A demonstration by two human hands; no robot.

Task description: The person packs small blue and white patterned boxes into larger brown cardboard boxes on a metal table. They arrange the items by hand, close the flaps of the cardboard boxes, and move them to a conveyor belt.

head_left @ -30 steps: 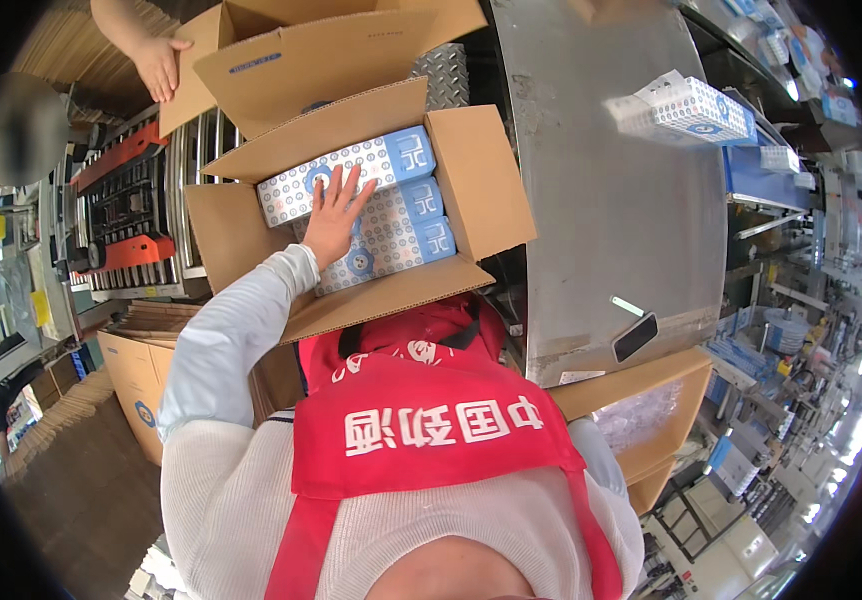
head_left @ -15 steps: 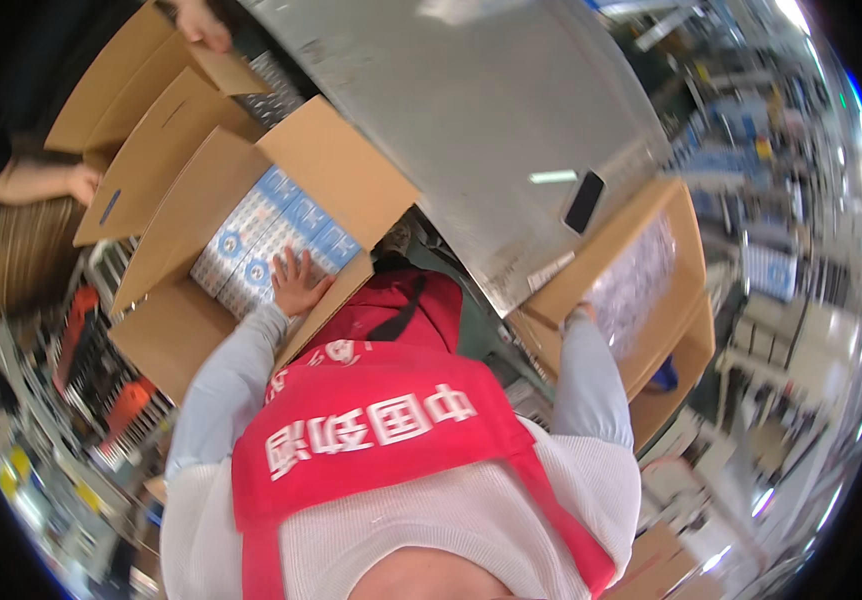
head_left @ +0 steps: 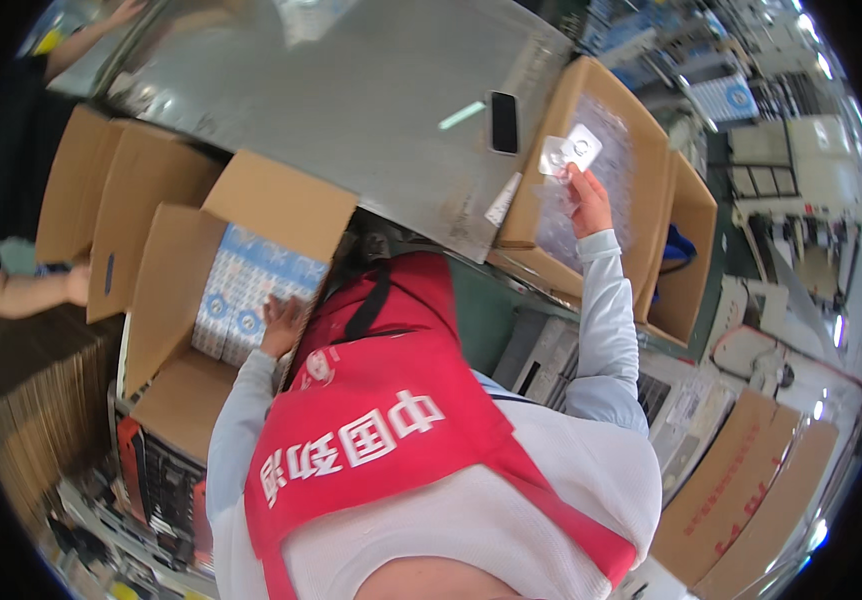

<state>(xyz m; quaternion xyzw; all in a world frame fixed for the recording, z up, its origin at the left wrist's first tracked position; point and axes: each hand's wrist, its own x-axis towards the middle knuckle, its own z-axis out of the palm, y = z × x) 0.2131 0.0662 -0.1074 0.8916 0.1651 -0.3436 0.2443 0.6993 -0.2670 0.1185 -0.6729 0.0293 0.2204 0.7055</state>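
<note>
An open cardboard carton on the left holds rows of small blue-and-white boxes. My left hand lies over their near right part, its fingers apart, beside the carton's wall. At the right, my right hand pinches a small white card with clear plastic between thumb and fingers. It is held over another open carton, filled with clear plastic pieces.
A metal table spans the far side, with a phone and a pale green strip on it. A co-worker's hand touches another carton at the left. Flattened cardboard is stacked below it.
My right hand has come up out of the right carton with the card and plastic. My left hand stays on the small boxes. The co-worker's far hand has left the carton, and the view has turned.
</note>
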